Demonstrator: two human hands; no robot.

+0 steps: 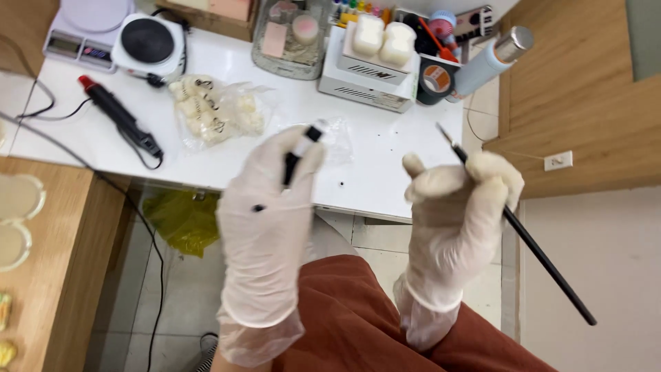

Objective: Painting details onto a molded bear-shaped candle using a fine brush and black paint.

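Left hand [268,207], gloved in white, closed round a small black-and-white tube [298,153]; only its upper end seen above the fingers, pointing to about 1 o'clock, the rest hidden in the palm. Right hand [458,207], gloved as well, closed on a long thin black brush [544,258], pinched near its upper end. Long axis of the brush laid from about 11 o'clock, where the fine tip stood just above the fingers, down to about 5 o'clock, where the handle ran far out below the hand. Tip of the brush found at about 3 o'clock from the tube, apart from it, not touching; right hand clearly the nearer one to that tip. Held in the air, both hands, over a lap in rust-brown cloth [358,324], in front of the near edge of a white table [385,165].

Counted: two gloved hands, one tube, one brush. Further out at 12 o'clock on the table, one white box-shaped machine [368,76] with two pale blocks on top. At about 11 o'clock from the left hand, one clear bag of pale lumps [213,110]; beyond it one black round hotplate [148,41] and one scale [82,27]. At 10 o'clock, one black tool with a red end [120,117], on a cord. At 1 o'clock from the right hand, one pale blue cylinder with a metal cap [492,58], tilted. Below the table at 8 o'clock, one yellow bag [182,217].
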